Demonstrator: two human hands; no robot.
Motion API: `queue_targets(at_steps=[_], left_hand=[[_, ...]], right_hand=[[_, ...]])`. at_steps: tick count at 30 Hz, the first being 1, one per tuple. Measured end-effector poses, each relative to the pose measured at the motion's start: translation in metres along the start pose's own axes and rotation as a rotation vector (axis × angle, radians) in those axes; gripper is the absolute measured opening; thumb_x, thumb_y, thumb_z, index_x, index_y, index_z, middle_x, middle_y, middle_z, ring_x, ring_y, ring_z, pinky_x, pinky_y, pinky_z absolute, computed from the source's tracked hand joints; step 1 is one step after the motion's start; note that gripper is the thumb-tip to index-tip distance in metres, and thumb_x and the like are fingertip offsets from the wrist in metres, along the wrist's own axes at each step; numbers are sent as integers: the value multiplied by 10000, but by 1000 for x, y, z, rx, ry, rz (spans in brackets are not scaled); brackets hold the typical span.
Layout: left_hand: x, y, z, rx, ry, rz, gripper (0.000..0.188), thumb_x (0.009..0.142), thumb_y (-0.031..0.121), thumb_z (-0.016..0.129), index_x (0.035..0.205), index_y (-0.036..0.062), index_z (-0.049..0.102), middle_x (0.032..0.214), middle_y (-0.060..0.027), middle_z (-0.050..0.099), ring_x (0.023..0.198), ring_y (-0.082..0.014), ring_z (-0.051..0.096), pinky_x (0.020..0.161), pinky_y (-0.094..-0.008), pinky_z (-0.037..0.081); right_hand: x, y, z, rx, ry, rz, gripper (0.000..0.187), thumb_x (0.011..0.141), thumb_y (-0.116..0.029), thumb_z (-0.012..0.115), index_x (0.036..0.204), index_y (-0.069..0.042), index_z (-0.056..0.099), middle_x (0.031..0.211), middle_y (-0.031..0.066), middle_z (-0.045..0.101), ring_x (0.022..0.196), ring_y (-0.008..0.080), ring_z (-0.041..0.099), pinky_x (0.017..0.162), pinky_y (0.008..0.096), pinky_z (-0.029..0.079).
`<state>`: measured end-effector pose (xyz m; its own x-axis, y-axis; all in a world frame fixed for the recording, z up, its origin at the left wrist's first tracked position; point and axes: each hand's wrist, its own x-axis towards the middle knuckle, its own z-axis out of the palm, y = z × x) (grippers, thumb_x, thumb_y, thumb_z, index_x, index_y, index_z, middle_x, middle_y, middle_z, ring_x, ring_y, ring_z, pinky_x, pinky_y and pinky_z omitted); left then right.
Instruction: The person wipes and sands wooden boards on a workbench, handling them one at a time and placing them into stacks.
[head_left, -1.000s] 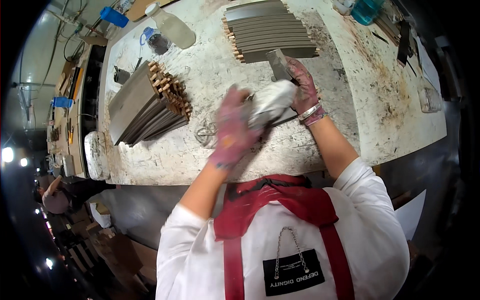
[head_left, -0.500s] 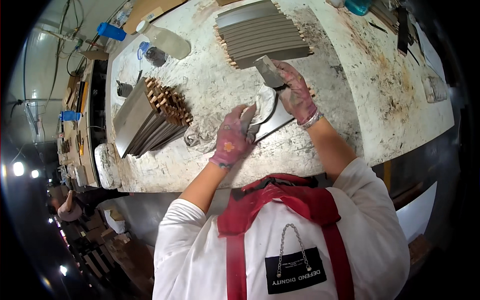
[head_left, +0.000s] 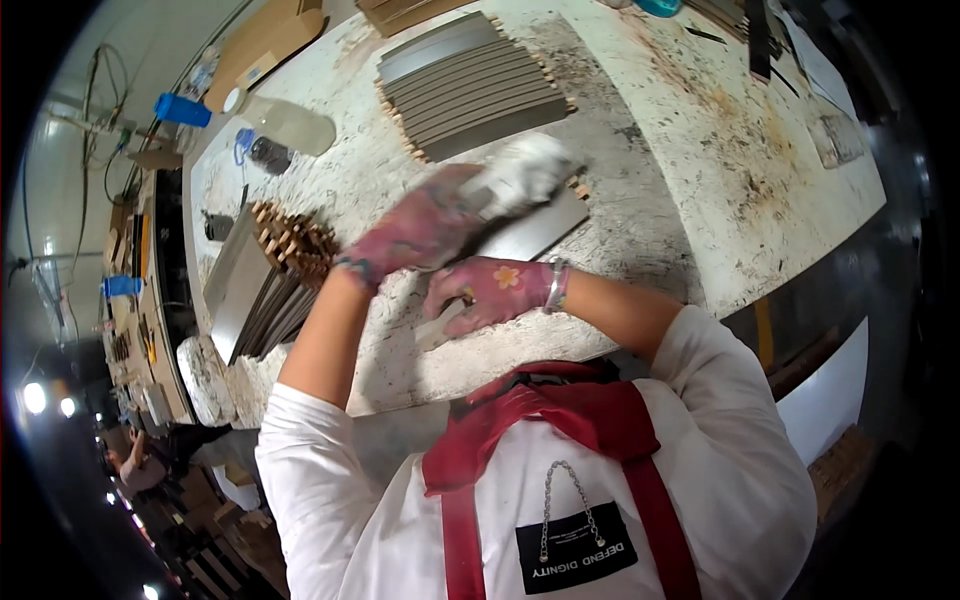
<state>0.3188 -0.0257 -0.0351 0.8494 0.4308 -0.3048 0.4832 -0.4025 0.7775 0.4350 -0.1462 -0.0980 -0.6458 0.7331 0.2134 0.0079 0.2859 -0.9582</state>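
Note:
My left hand (head_left: 430, 215), in a pink patterned glove with greyish fingertips, is closed on a crumpled white rag (head_left: 530, 175). It presses the rag over the far part of a flat grey metal-faced panel (head_left: 540, 228), and both hand and rag are motion-blurred. Small wooden pieces (head_left: 580, 188) show at the panel's far end. Nearer me, my right hand (head_left: 500, 292), gloved alike, lies along the panel's near edge. Its thumb and fingers are apart and bent, with a gap between them. The panel's near end is hidden around the hands.
Beyond my hands lies a row of grey panels (head_left: 480, 90) with wooden ends. Another fanned stack (head_left: 265, 310) stands at left, near a jar (head_left: 268, 152) and a large bottle (head_left: 290, 122). A cardboard box (head_left: 270, 50) sits at the far left table edge.
My left hand has swept the rag away from me along the panel. My right hand has come down toward me and left; the grey block it held no longer shows. The view has shifted.

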Motion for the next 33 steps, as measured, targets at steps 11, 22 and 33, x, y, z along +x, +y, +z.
queue_targets(at_steps=[11,22,33], left_hand=[[94,3,70,306,154,132,461,993,335,545,1372,78,501,1319,-272,539,1079,-460,603,922,-467,504],[-31,-38,-4,385,433,-171,401,983,309,580,1281,41,571,1209,-161,599,1007,-357,634,896,-395,508],[-64,8,84,707,158,222,200,861,170,601,1060,165,617,1009,-48,609,905,-259,640,705,-390,543]], right_hand=[[0,9,13,-48,61,221,518,855,-473,689,1068,-1,673,969,207,691,916,253,678,819,356,520],[-81,-2,-65,1007,842,-171,435,838,-366,724,1178,-112,628,1140,130,652,952,248,633,817,407,575],[-44,35,-56,613,930,-38,419,955,-219,642,1273,42,565,1199,124,645,1078,200,628,968,352,505]])
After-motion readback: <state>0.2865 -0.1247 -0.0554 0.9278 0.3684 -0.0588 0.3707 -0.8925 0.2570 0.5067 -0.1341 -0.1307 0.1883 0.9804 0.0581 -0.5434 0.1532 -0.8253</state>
